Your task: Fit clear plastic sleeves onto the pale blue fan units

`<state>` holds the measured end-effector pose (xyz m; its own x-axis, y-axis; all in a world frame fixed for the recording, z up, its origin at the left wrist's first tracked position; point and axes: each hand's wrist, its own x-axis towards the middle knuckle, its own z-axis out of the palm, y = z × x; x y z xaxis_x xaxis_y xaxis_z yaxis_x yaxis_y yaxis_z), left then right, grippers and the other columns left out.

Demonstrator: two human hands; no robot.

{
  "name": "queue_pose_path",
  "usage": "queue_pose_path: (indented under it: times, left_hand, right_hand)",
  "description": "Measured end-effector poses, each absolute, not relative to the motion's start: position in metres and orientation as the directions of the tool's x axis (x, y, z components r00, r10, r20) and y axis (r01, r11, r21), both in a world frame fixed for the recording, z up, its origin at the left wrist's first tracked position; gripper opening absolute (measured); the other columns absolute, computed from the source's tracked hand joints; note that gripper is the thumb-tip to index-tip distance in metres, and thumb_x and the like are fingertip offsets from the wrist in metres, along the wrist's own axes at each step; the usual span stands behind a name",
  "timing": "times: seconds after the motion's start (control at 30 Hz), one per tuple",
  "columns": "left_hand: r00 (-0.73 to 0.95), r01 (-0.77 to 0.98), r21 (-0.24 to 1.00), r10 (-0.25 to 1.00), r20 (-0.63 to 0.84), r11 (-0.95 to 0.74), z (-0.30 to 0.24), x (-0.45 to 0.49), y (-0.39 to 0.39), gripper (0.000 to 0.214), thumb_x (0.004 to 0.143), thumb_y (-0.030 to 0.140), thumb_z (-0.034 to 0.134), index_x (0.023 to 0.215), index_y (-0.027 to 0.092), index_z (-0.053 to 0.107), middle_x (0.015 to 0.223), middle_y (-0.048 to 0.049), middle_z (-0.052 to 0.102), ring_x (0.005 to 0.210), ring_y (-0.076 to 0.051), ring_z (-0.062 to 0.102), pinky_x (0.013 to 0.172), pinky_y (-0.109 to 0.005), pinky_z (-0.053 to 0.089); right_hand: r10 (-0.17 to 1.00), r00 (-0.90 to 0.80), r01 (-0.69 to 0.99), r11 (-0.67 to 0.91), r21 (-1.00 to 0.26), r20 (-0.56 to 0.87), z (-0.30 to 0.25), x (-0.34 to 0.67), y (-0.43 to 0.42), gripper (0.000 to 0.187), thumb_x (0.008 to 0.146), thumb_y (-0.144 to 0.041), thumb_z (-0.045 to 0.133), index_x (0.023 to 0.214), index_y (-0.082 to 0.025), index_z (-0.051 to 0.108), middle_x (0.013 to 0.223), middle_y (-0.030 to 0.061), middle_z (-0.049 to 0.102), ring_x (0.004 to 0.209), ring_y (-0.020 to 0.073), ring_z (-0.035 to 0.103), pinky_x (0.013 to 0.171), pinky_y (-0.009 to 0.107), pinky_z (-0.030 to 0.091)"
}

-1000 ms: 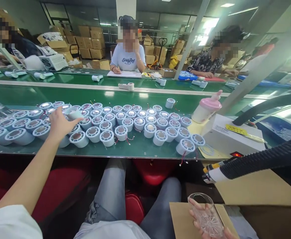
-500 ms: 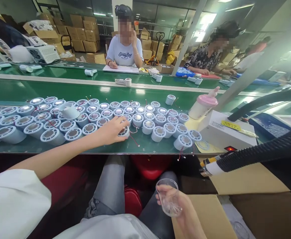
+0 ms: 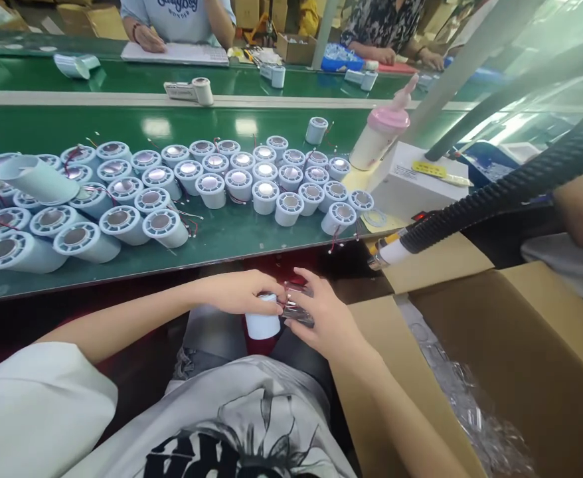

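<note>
at six o'clock, the left hand (image 3: 244,290) curls round a pale-blue cylinder (image 3: 263,324); the right hand (image 3: 331,322) loosely holds a clear cup (image 3: 299,313) near the wires (image 3: 286,303), seemingly unjoined. many uncupped cylinders (image 3: 265,194) crowd the worktop (image 3: 212,236), nine to one o'clock; clear plastics (image 3: 463,392) lie in the carton (image 3: 500,345) at four.

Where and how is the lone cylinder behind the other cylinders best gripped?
Probably around its side wall: the cylinder stands upright, apart from the others, so come from above and the left, clear of the wires trailing on its right.
</note>
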<state>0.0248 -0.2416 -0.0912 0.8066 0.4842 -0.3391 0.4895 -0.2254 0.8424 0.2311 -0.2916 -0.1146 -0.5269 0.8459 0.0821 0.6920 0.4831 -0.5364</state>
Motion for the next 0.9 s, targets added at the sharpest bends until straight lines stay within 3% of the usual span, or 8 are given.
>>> queue_pose_path:
  times: [0.07, 0.23, 0.37, 0.5, 0.63, 0.73, 0.83, 0.9]
  left_hand:
    - [0.771, 0.527, 0.759, 0.592, -0.237, -0.382, -0.087, 0.028, -0.246, 0.023, 0.086, 0.035, 0.052, 0.096, 0.018, 0.065, 0.096, -0.0047, 0.060, 0.085, -0.018, 0.057, 0.077, -0.028, 0.043]
    - [0.636, 0.510, 0.775, 0.770, -0.049, -0.372, -0.093, 0.031, -0.258, 0.042, 0.075, 0.042, 0.068, 0.109, 0.019, 0.059, 0.102, -0.0051, 0.059, 0.092, -0.020, 0.057, 0.079, -0.029, 0.044]
    - [0.619, 0.416, 0.817, 0.782, 0.068, -0.400, -0.111, 0.031, -0.262, 0.066, 0.061, 0.048, 0.080, 0.119, 0.022, 0.061, 0.100, -0.0057, 0.054, 0.091, -0.020, 0.055, 0.082, -0.033, 0.047]
    - [0.652, 0.307, 0.854, 0.747, 0.134, -0.421, -0.128, 0.034, -0.266, 0.064, 0.059, 0.040, 0.083, 0.119, 0.026, 0.063, 0.118, -0.0112, 0.051, 0.113, -0.028, 0.051, 0.097, -0.045, 0.044]
    - [0.700, 0.137, 0.976, 0.714, 0.024, -0.167, -0.133, 0.038, -0.274, 0.068, 0.069, 0.031, 0.077, 0.131, 0.026, 0.052, 0.131, -0.0127, 0.053, 0.118, -0.027, 0.053, 0.094, -0.041, 0.049]
    - [0.678, 0.033, 0.994, 0.728, -0.099, 0.104, -0.131, 0.041, -0.278, 0.066, 0.073, 0.026, 0.074, 0.133, 0.027, 0.048, 0.136, -0.0113, 0.051, 0.114, -0.024, 0.057, 0.090, -0.036, 0.052]
    - [0.656, -0.042, 0.969, 0.738, -0.157, 0.243, -0.128, 0.041, -0.279, 0.064, 0.073, 0.025, 0.074, 0.132, 0.028, 0.049, 0.139, -0.0100, 0.049, 0.116, -0.024, 0.057, 0.092, -0.036, 0.051]
    - [0.662, -0.033, 0.963, 0.728, -0.178, 0.266, -0.126, 0.040, -0.279, 0.064, 0.074, 0.026, 0.074, 0.132, 0.028, 0.048, 0.138, -0.0096, 0.050, 0.116, -0.024, 0.057, 0.092, -0.035, 0.051]
  right_hand:
    - [0.853, -0.522, 0.623, 0.387, -0.680, 0.007, -0.116, 0.236, -0.292, 0.020, 0.071, -0.011, 0.068, 0.090, -0.018, 0.067, 0.131, 0.0134, 0.048, 0.112, 0.0276, 0.052, 0.093, 0.043, 0.048]
    - [0.897, -0.439, 0.463, 0.176, -0.869, -0.051, -0.113, 0.243, -0.294, 0.013, 0.071, -0.019, 0.073, 0.069, -0.018, 0.060, 0.114, 0.0100, 0.054, 0.111, 0.0239, 0.054, 0.095, 0.038, 0.044]
    - [0.944, -0.324, 0.324, 0.051, -0.945, -0.061, -0.107, 0.247, -0.296, 0.023, 0.084, -0.031, 0.059, 0.065, -0.019, 0.063, 0.107, 0.0096, 0.060, 0.101, 0.0215, 0.058, 0.080, 0.033, 0.049]
    - [0.970, -0.206, 0.184, -0.088, -0.979, -0.126, -0.109, 0.251, -0.295, 0.028, 0.075, -0.031, 0.067, 0.051, -0.019, 0.061, 0.092, 0.0078, 0.067, 0.091, 0.0214, 0.062, 0.076, 0.032, 0.050]
    - [0.968, -0.176, -0.001, -0.184, -0.983, -0.181, -0.114, 0.258, -0.295, 0.030, 0.073, -0.035, 0.071, 0.049, -0.019, 0.062, 0.088, 0.0076, 0.071, 0.090, 0.0236, 0.066, 0.073, 0.034, 0.054]
    - [0.966, -0.256, 0.048, -0.033, -0.998, -0.045, -0.116, 0.263, -0.300, 0.012, 0.070, -0.032, 0.077, 0.072, -0.022, 0.072, 0.110, 0.0085, 0.070, 0.105, 0.0272, 0.064, 0.083, 0.038, 0.055]
    - [0.916, -0.362, 0.288, 0.288, -0.913, 0.174, -0.119, 0.267, -0.308, 0.036, 0.069, -0.022, 0.079, 0.103, -0.025, 0.069, 0.130, 0.0092, 0.060, 0.117, 0.0271, 0.058, 0.097, 0.040, 0.049]
    - [0.884, -0.390, 0.360, 0.403, -0.841, 0.256, -0.122, 0.269, -0.312, 0.039, 0.073, -0.020, 0.076, 0.110, -0.025, 0.065, 0.131, 0.0096, 0.058, 0.119, 0.0254, 0.057, 0.099, 0.038, 0.048]
